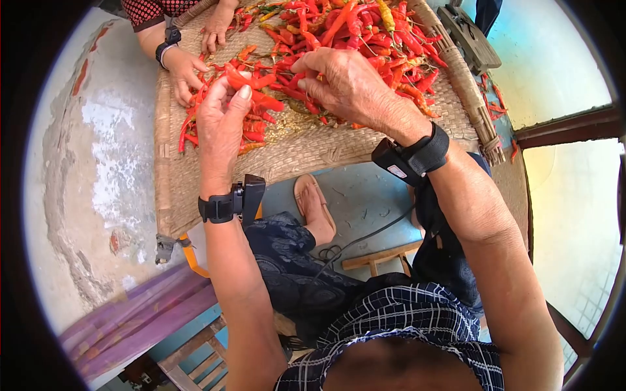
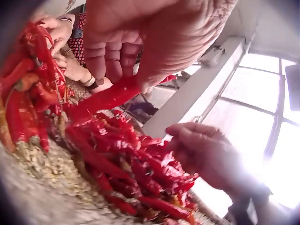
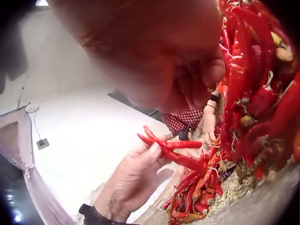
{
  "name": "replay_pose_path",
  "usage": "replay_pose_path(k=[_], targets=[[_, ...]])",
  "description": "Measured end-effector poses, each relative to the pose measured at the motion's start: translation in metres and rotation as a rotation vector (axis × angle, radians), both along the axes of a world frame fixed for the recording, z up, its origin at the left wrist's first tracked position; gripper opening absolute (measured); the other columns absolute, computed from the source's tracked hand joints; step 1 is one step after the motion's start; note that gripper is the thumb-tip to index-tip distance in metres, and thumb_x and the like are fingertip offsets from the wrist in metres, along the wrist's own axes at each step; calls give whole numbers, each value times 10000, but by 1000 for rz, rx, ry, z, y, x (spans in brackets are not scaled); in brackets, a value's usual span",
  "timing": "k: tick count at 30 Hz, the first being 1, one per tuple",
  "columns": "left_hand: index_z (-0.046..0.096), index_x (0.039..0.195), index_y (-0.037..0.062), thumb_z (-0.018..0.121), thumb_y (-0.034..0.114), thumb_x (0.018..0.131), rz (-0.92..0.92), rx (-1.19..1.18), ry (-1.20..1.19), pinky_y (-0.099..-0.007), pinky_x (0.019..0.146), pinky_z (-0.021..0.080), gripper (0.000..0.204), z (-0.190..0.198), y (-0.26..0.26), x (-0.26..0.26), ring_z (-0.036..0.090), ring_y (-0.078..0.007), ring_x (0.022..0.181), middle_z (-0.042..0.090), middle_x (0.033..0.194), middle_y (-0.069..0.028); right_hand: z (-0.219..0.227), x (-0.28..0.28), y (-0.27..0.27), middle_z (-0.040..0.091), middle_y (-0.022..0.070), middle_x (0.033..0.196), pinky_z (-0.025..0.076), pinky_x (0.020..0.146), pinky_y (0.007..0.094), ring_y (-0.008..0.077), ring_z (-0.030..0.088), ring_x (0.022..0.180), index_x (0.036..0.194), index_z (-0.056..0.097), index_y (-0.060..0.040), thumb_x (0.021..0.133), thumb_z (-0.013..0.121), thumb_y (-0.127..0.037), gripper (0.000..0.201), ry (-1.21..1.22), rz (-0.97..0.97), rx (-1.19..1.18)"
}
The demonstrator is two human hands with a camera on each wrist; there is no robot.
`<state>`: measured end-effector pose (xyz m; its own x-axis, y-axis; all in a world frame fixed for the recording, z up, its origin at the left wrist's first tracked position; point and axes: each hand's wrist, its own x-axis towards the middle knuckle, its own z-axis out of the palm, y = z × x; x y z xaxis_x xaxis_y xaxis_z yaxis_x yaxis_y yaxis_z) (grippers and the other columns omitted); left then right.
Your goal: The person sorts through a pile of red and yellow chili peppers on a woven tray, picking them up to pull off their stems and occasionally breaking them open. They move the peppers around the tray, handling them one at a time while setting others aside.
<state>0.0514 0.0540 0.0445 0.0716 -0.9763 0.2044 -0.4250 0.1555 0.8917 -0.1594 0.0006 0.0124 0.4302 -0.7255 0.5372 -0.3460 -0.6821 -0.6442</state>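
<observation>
At upper centre of the head view, the left hand (image 1: pixel 222 114) pinches red chillies (image 1: pixel 251 81) mid-sorting; the right hand (image 1: pixel 345 81), fingers curled into the chilli pile (image 1: pixel 365 39), must pick another

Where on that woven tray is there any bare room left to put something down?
The woven tray is bare along its near edge, below the left hand, and in the near-right corner under the right hand. The far half is crowded with red chillies and another person's hands.

Head view: bright, even daylight, strong fisheye w/ black vignette at edges. Left wrist view: window (image 2: pixel 262 117) glare blows out the right side; near hand (image 2: pixel 150 37) blurred. Right wrist view: close hand (image 3: pixel 154 51) out of focus, corners dark.
</observation>
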Motion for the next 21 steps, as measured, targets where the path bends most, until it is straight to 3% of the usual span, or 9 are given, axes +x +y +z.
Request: replay_pose_path(k=[3, 4, 6, 7, 12, 14, 16, 18, 21], targets=[[579, 1171, 12, 550, 167, 972, -85, 30, 319, -219, 739, 472, 254, 5, 6, -7, 570, -58, 823, 643, 1010, -25, -8, 13, 4, 667, 187, 804, 522, 706, 446, 366, 661, 799, 1065, 645, -5, 833, 677, -147, 274, -106, 36, -119], [579, 1171, 12, 550, 167, 972, -84, 24, 321, -219, 739, 472, 254, 5, 6, -7, 570, -58, 823, 643, 1010, -25, -7, 13, 5, 667, 187, 804, 522, 706, 446, 366, 661, 799, 1065, 645, -5, 833, 677, -147, 274, -103, 38, -124], [587, 1174, 25, 554, 175, 970, -107, 78, 377, -216, 734, 469, 255, 0, 5, -5, 570, -53, 829, 642, 1011, -20, -5, 13, 5, 662, 179, 789, 514, 676, 428, 352, 657, 752, 1062, 646, -6, 827, 700, -162, 288, -114, 247, 268], [582, 1189, 25, 563, 182, 965, -130, 102, 379, -208, 713, 458, 275, -3, 4, -3, 559, -45, 818, 643, 1012, -15, -7, 15, 6, 651, 173, 754, 506, 650, 408, 334, 649, 715, 981, 656, 3, 820, 717, -175, 248, -163, 275, 319], [565, 1233, 24, 580, 192, 953, -187, 189, 363, -191, 650, 426, 327, -6, 4, -4, 538, -38, 769, 639, 962, -9, -6, 17, 7, 637, 171, 710, 497, 620, 396, 315, 644, 691, 827, 643, 11, 816, 725, -181, 209, -58, 276, 312], [562, 1248, 18, 590, 206, 948, -37, 170, 282, -178, 617, 414, 355, -4, 5, -8, 528, -33, 729, 637, 927, -9, 2, 12, 7, 634, 173, 708, 498, 623, 390, 316, 642, 689, 834, 645, 11, 817, 721, -180, 206, -7, 259, 418], [561, 1253, 12, 600, 212, 942, 27, 136, 302, -172, 593, 405, 372, -7, 2, -5, 520, -26, 702, 640, 914, -16, 5, 5, 1, 636, 179, 708, 506, 623, 390, 301, 650, 679, 849, 652, 5, 817, 717, -178, 197, -17, 215, 459], [566, 1239, 9, 604, 212, 941, 100, 117, 277, -172, 595, 407, 363, -8, -1, 3, 522, -24, 706, 641, 911, -21, 10, -7, -11, 642, 187, 705, 516, 622, 400, 305, 659, 673, 862, 661, -2, 828, 700, -185, 189, 0, 8, 203], [579, 1200, 9, 603, 200, 943, 116, 94, 352, -172, 606, 419, 322, -11, -5, 7, 526, -26, 703, 639, 904, -20, 20, -22, -22, 646, 190, 709, 521, 622, 420, 349, 659, 688, 923, 664, 1, 866, 656, -226, 234, -202, -318, 148]])
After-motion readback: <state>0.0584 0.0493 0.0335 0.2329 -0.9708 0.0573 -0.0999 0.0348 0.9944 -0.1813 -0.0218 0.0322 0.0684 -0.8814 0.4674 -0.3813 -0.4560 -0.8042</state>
